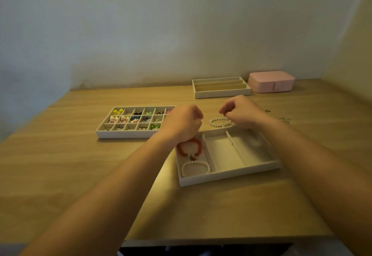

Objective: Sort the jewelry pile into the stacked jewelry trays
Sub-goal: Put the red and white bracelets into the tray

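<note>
A white three-compartment tray (225, 177) lies in front of me. Its left compartment holds a red bead bracelet (198, 145) and a white pearl bracelet (196, 163); the other two compartments look bare. Just behind the tray, my right hand (240, 112) has curled fingers that pinch a second pearl bracelet (218, 121), which sits low over the table. My left hand (183, 122) hovers over the tray's far left corner as a loose fist, with nothing visible in it.
A grid tray (120, 134) filled with colourful earrings sits to the left. An empty slotted tray (221, 94) and a shut pink jewellery box (270, 82) stand at the back. Thin loose jewellery pieces (284, 119) lie on the table to the right.
</note>
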`<action>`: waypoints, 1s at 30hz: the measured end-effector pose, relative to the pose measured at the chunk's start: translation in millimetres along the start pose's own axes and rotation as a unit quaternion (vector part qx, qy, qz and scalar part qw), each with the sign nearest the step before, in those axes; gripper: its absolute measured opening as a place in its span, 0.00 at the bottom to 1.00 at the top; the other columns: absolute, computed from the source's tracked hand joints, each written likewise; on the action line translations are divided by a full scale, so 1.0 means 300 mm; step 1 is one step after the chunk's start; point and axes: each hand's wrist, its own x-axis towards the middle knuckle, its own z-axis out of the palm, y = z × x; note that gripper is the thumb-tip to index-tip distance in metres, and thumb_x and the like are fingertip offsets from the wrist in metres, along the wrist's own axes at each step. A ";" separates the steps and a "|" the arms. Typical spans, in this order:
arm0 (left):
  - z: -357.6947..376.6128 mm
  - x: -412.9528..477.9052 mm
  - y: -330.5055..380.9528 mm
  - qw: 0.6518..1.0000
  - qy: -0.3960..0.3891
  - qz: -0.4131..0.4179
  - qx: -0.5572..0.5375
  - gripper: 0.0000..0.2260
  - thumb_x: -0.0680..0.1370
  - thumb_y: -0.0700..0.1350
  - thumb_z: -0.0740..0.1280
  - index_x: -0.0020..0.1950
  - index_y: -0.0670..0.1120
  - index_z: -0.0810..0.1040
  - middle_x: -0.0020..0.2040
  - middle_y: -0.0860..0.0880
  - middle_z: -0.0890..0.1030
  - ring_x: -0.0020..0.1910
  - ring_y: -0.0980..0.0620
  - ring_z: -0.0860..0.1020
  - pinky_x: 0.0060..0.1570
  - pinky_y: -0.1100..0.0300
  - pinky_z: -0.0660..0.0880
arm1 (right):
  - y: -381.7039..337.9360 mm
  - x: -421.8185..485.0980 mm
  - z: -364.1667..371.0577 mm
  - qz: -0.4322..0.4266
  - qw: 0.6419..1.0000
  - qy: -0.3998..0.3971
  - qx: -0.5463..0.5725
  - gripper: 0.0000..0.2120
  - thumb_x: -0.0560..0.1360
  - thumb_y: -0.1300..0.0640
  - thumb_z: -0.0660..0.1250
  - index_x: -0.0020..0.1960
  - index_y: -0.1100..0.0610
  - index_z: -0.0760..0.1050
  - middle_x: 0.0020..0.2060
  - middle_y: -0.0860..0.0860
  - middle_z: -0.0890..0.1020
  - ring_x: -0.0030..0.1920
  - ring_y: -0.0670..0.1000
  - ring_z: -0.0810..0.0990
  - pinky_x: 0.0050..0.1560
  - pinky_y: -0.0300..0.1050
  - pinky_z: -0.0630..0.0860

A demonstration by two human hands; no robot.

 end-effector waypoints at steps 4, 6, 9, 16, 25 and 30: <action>0.042 0.120 -0.011 0.999 -0.030 -0.042 -0.017 0.13 0.79 0.41 0.61 0.52 0.53 0.84 0.56 0.51 0.84 0.55 0.49 0.80 0.58 0.54 0.77 | 0.010 0.074 0.027 -0.009 0.999 -0.007 -0.038 0.10 0.78 0.61 0.71 0.58 0.53 0.84 0.53 0.49 0.84 0.52 0.48 0.81 0.58 0.48 0.80; 0.075 0.167 -0.018 0.997 -0.061 -0.049 -0.003 0.13 0.79 0.40 0.61 0.53 0.53 0.84 0.56 0.49 0.84 0.55 0.48 0.80 0.57 0.53 0.77 | 0.009 0.109 0.037 -0.011 0.997 -0.021 -0.071 0.12 0.77 0.62 0.72 0.59 0.52 0.83 0.53 0.49 0.84 0.53 0.49 0.81 0.58 0.49 0.81; 0.119 0.215 -0.029 0.995 -0.087 -0.050 0.006 0.11 0.80 0.41 0.64 0.57 0.50 0.84 0.57 0.48 0.83 0.56 0.48 0.79 0.60 0.52 0.77 | 0.012 0.151 0.051 0.001 0.992 -0.058 -0.108 0.14 0.75 0.65 0.73 0.57 0.51 0.83 0.52 0.49 0.83 0.51 0.49 0.82 0.54 0.49 0.83; 0.180 0.281 -0.038 0.993 -0.099 -0.048 -0.039 0.11 0.80 0.50 0.68 0.58 0.46 0.83 0.49 0.49 0.83 0.48 0.51 0.79 0.51 0.55 0.77 | 0.032 0.182 0.038 -0.022 0.992 -0.108 -0.053 0.09 0.81 0.63 0.67 0.59 0.54 0.80 0.56 0.51 0.81 0.57 0.51 0.80 0.58 0.48 0.81; 0.136 0.237 0.008 0.950 -0.066 -0.077 -0.296 0.02 0.79 0.46 0.70 0.49 0.49 0.79 0.50 0.46 0.83 0.46 0.51 0.78 0.48 0.55 0.76 | 0.009 0.128 -0.069 -0.032 0.969 -0.029 0.243 0.10 0.82 0.62 0.66 0.61 0.52 0.77 0.53 0.51 0.82 0.49 0.50 0.85 0.49 0.42 0.83; 0.092 0.194 0.031 0.919 -0.062 -0.069 -0.384 0.09 0.79 0.47 0.71 0.58 0.48 0.80 0.53 0.48 0.84 0.52 0.50 0.81 0.47 0.58 0.77 | -0.032 0.079 -0.112 -0.033 0.952 -0.010 0.305 0.11 0.82 0.61 0.66 0.64 0.54 0.76 0.52 0.53 0.82 0.44 0.49 0.85 0.45 0.42 0.83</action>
